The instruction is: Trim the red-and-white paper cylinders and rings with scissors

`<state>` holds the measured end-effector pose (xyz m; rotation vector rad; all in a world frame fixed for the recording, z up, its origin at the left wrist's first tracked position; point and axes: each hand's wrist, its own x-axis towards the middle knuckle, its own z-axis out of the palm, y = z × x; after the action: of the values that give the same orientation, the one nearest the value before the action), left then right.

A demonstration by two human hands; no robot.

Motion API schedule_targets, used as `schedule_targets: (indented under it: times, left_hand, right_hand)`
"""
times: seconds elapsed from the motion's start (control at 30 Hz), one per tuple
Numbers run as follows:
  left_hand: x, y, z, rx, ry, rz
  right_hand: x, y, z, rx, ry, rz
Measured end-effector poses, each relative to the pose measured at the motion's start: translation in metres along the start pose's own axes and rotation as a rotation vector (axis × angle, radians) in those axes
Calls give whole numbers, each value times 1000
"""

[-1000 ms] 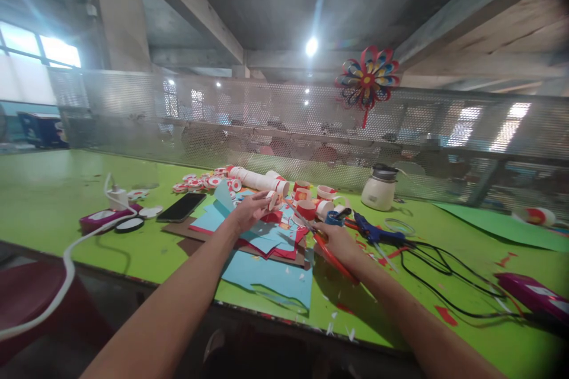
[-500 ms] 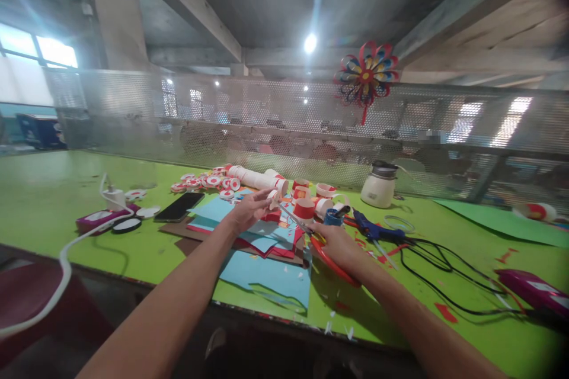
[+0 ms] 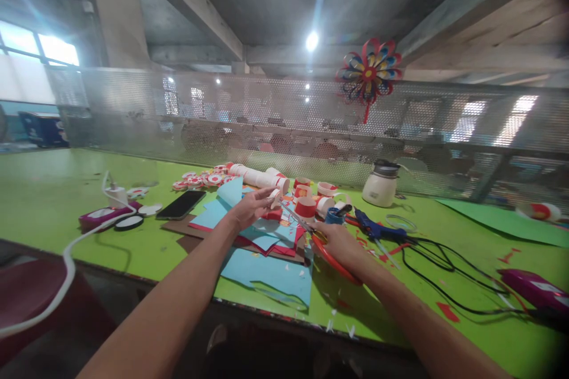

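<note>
My left hand pinches a small white paper piece above a pile of blue and red paper sheets. A corner of a blue sheet curls up just behind that hand. My right hand grips red-handled scissors, whose blades point up and left at the small paper piece. Both hands hover over the green table.
Rolls and rings of red-and-white paper lie behind the pile. A black phone, a magenta power strip with white cable sit left. A blue glue gun, black cords and white pot sit right. A paper pinwheel hangs on the mesh fence.
The scissor blades have risen toward the paper piece in my left hand. A blue sheet corner behind my left hand dropped, then curled up again.
</note>
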<state>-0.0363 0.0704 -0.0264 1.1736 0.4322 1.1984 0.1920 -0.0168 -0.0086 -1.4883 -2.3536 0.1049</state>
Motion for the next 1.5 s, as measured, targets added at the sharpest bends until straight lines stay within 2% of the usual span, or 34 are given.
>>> schedule_targets:
  times: [0.13,0.37,0.8,1.5]
  left_hand:
    - [-1,0,-2,16,10,-9]
    - [-1,0,-4,0,-43,-15]
    - [-1,1,-5,12,-7,-6]
    - [-1,2,-6,15,-35,-4]
  right_hand:
    - [0,1,0,-2,-2,2]
    - [0,1,0,-26,6,1]
    - [-2,1,-2,20,19,-65]
    - [-1,1,-1,-13,-6,-11]
